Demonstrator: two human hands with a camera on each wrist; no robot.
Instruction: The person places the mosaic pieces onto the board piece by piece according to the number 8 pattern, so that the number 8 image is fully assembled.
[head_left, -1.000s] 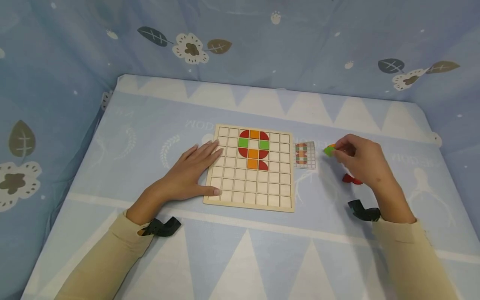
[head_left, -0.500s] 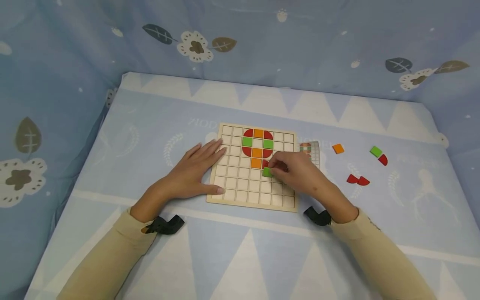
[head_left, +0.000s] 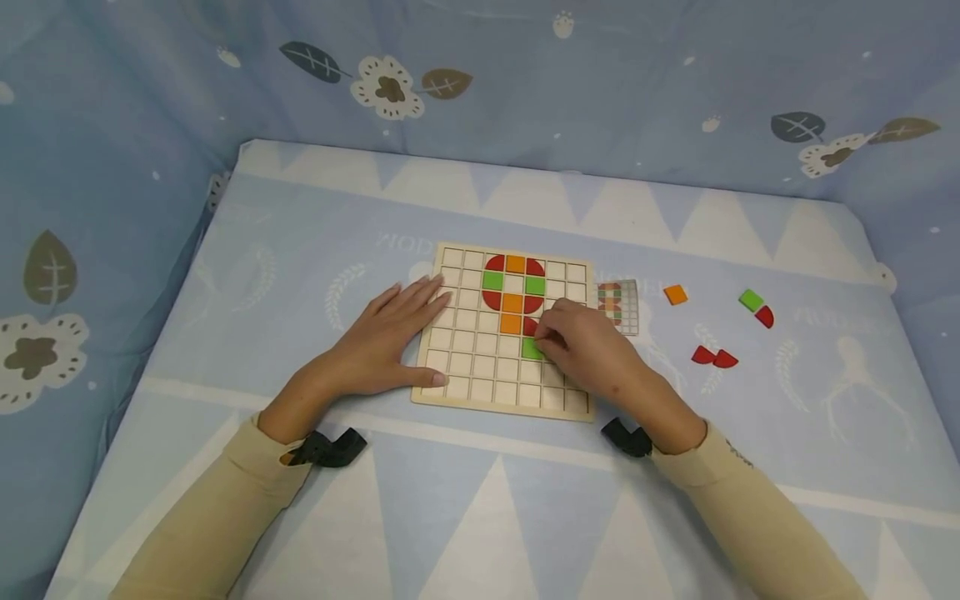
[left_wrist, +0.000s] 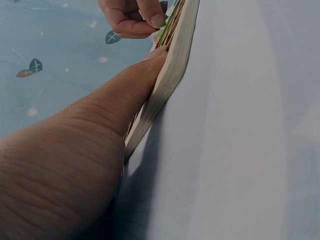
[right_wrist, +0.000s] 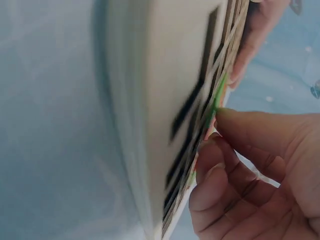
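A square wooden grid board [head_left: 462, 365] lies on the table, with red quarter-round, orange square and green square tiles set in its cells. The left hand [head_left: 378, 346] rests flat along the board's left side, fingers spread and thumb on the lower left corner. With curled fingers and thumb, the right hand [head_left: 588, 346] holds a green square tile [head_left: 531, 349] at a cell below the red quarter-round tile [head_left: 529, 326]. In the right wrist view the thumb tip touches the green tile's edge [right_wrist: 216, 102]. The fingertips partly cover that tile in the head view.
A small pattern card [head_left: 628, 308] lies against the board's right edge. Farther right are a loose orange square [head_left: 676, 294], a green square [head_left: 751, 301] touching a red quarter-round [head_left: 764, 317], and two more red quarter-rounds [head_left: 714, 357]. Patterned cloth walls stand behind and at the sides.
The right hand went from the loose tiles at the right to the board, bringing a green square. Over the last half second the tile came to lie squarely in its cell. The left hand stayed.
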